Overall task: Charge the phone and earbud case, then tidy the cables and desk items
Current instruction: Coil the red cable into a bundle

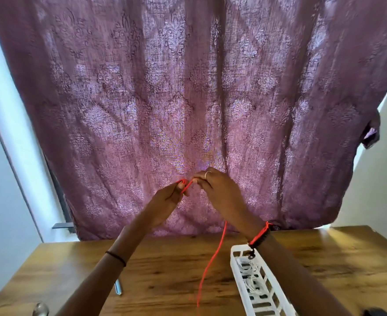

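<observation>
A thin red cable [213,258] hangs from my raised hands down to the wooden desk [165,277]. My left hand [165,202] pinches a small loop of the red cable at its fingertips. My right hand [220,190], with a ring on one finger, pinches the same cable just right of the loop. Both hands are held up in front of the purple curtain [188,99], well above the desk. A white plastic basket [256,290] on the desk holds coiled white cables [252,283]. No phone or earbud case is in view.
A metal pen-like object [118,287] lies on the desk under my left forearm. A round metal object [40,310] sits at the lower left edge. A dark object [375,312] peeks in at the lower right. White walls flank the curtain.
</observation>
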